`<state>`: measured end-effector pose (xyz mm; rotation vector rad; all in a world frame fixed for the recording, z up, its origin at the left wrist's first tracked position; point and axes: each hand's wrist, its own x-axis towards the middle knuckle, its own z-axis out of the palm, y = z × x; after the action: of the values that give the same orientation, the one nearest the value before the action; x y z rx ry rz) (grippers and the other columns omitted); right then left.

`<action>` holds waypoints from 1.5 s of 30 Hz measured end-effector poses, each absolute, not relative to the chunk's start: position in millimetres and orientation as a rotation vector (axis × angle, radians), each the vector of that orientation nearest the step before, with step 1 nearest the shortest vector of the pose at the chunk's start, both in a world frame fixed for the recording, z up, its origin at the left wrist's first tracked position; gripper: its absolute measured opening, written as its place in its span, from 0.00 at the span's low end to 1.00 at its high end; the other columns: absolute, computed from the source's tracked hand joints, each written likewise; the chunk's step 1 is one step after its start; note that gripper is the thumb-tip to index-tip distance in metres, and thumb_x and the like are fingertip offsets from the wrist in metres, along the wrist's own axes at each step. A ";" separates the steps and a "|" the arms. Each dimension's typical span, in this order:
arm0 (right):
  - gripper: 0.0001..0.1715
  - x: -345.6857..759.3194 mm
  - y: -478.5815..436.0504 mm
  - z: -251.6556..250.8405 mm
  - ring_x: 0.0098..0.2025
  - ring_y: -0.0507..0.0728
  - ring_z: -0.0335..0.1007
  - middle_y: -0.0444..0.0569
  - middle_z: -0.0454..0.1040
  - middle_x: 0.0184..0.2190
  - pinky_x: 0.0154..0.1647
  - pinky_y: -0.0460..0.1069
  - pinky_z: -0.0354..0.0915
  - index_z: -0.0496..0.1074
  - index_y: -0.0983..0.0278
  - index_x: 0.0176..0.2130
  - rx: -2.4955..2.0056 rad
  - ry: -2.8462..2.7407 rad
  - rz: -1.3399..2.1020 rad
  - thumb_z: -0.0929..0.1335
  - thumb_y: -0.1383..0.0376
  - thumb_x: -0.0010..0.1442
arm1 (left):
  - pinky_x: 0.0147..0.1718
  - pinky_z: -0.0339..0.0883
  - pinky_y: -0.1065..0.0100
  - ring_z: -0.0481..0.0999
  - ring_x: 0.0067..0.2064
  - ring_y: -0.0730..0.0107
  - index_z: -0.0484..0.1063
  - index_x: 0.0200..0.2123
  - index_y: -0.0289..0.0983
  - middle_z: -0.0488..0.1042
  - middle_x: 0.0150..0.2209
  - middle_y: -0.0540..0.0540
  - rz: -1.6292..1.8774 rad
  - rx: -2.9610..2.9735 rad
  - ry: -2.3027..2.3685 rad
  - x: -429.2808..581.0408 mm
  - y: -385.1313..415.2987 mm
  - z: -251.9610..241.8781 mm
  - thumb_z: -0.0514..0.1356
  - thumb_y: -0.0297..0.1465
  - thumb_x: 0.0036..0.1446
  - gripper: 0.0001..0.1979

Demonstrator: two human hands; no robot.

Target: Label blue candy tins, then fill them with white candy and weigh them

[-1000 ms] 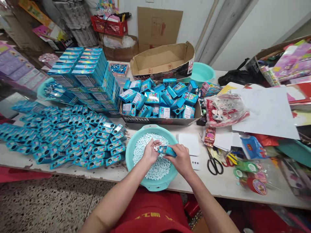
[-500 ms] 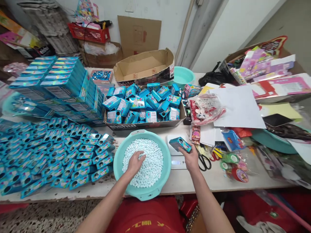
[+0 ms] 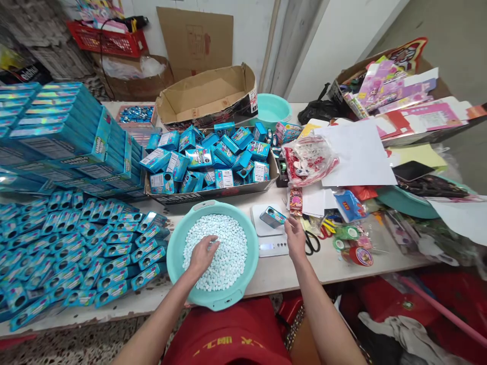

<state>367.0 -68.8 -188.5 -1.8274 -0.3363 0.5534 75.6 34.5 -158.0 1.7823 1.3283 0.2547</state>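
Observation:
My left hand [image 3: 203,257] rests low over small pale blue and white candies [image 3: 228,248] in a turquoise basin [image 3: 175,263]. Its fingers are loosely bent, with the thumb apart; the palm side is hidden. A small blue candy box [image 3: 273,217] with a dark round hole lies on the white plate of a digital scale [image 3: 262,232]. Just right of that box is my right hand [image 3: 296,239], its fingers parted and not wrapped round it. Whether a fingertip still touches the box's end, I cannot tell.
Rows of blue boxes with holes [image 3: 76,253] cover the left of the table, below stacked blue cartons [image 3: 57,132]. Behind the basin, a cardboard tray [image 3: 213,196] holds more boxes. Scissors [image 3: 312,244], tape rolls [image 3: 352,233] and papers [image 3: 357,157] lie at right.
My right hand has set the blue box down on the scale and let go of it. My left hand stays over the candies. The view has shifted right.

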 end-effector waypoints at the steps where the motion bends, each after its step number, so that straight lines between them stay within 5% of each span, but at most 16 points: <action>1: 0.33 369.5 -75.2 -191.1 0.47 0.60 0.69 0.57 0.72 0.46 0.45 0.55 0.65 0.68 0.66 0.44 -1.843 -0.292 0.555 0.69 0.48 0.46 | 0.44 0.66 0.61 0.74 0.46 0.59 0.72 0.41 0.38 0.76 0.44 0.43 0.257 1.780 1.333 74.7 33.3 -157.7 0.51 0.41 0.54 0.18; 9: 0.27 335.4 -119.7 -199.7 0.35 0.59 0.71 0.52 0.76 0.33 0.35 0.53 0.67 0.72 0.64 0.34 -1.864 -0.227 0.665 0.71 0.47 0.40 | 0.49 0.63 0.61 0.73 0.46 0.61 0.72 0.40 0.38 0.76 0.42 0.42 0.465 2.042 1.395 51.7 36.7 -154.9 0.49 0.37 0.58 0.15; 13: 0.26 273.6 -132.4 -193.5 0.29 0.58 0.71 0.50 0.75 0.27 0.29 0.52 0.67 0.73 0.64 0.31 -1.793 -0.265 0.915 0.71 0.46 0.42 | 0.53 0.58 0.57 0.67 0.53 0.56 0.70 0.46 0.34 0.71 0.49 0.37 0.450 2.325 1.580 36.5 55.4 -149.6 0.49 0.34 0.59 0.17; 17: 0.26 234.3 -131.4 -183.6 0.25 0.55 0.66 0.45 0.71 0.22 0.27 0.49 0.64 0.72 0.63 0.30 -1.640 -0.263 1.155 0.67 0.43 0.48 | 0.49 0.61 0.55 0.65 0.54 0.50 0.61 0.56 0.29 0.63 0.56 0.30 0.194 2.295 1.883 33.0 71.9 -143.4 0.49 0.30 0.59 0.22; 22: 0.26 236.5 -120.7 -174.3 0.22 0.52 0.59 0.41 0.64 0.16 0.26 0.48 0.60 0.68 0.63 0.23 -1.609 -0.307 1.087 0.69 0.43 0.45 | 0.40 0.66 0.57 0.73 0.45 0.51 0.63 0.55 0.32 0.70 0.50 0.33 -0.029 2.072 1.985 33.2 89.8 -138.9 0.47 0.27 0.58 0.22; 31: 0.24 243.9 -132.3 -181.3 0.24 0.54 0.60 0.42 0.64 0.18 0.29 0.49 0.61 0.66 0.62 0.24 -1.745 -0.411 1.072 0.65 0.44 0.51 | 0.39 0.65 0.61 0.75 0.43 0.55 0.67 0.53 0.36 0.74 0.46 0.37 -0.051 2.133 1.899 33.1 102.0 -143.4 0.48 0.24 0.56 0.21; 34: 0.26 279.9 -118.0 -181.6 0.34 0.58 0.65 0.50 0.70 0.33 0.34 0.51 0.64 0.68 0.62 0.34 -2.006 -0.403 0.657 0.68 0.44 0.45 | 0.41 0.65 0.61 0.75 0.44 0.55 0.67 0.53 0.38 0.74 0.48 0.37 -0.052 2.103 1.870 38.3 105.8 -143.2 0.48 0.24 0.57 0.22; 37: 0.44 329.6 -83.6 -183.4 0.45 0.63 0.63 0.57 0.65 0.48 0.39 0.55 0.64 0.64 0.64 0.47 -2.050 -0.482 0.308 0.73 0.48 0.34 | 0.44 0.65 0.59 0.74 0.46 0.54 0.67 0.53 0.39 0.73 0.48 0.38 -0.024 2.053 1.820 42.2 108.4 -140.2 0.48 0.24 0.57 0.21; 42: 0.31 368.5 -34.1 -177.4 0.34 0.62 0.68 0.49 0.71 0.29 0.41 0.60 0.63 0.69 0.65 0.34 -2.008 -0.680 0.499 0.72 0.47 0.35 | 0.57 0.53 0.52 0.61 0.59 0.50 0.66 0.55 0.37 0.64 0.57 0.36 0.399 2.096 1.677 54.6 86.6 -125.1 0.56 0.27 0.54 0.22; 45: 0.28 350.1 -27.8 -146.6 0.34 0.62 0.69 0.50 0.72 0.30 0.40 0.59 0.65 0.70 0.65 0.36 -1.989 -0.771 0.306 0.72 0.49 0.41 | 0.58 0.53 0.52 0.59 0.60 0.52 0.62 0.57 0.39 0.61 0.58 0.37 0.678 2.113 1.387 68.7 58.4 -107.3 0.56 0.28 0.56 0.24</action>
<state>350.1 -27.8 -146.6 -1.9891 -0.7706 0.3064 68.7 58.4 -107.3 2.1131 1.3870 0.6784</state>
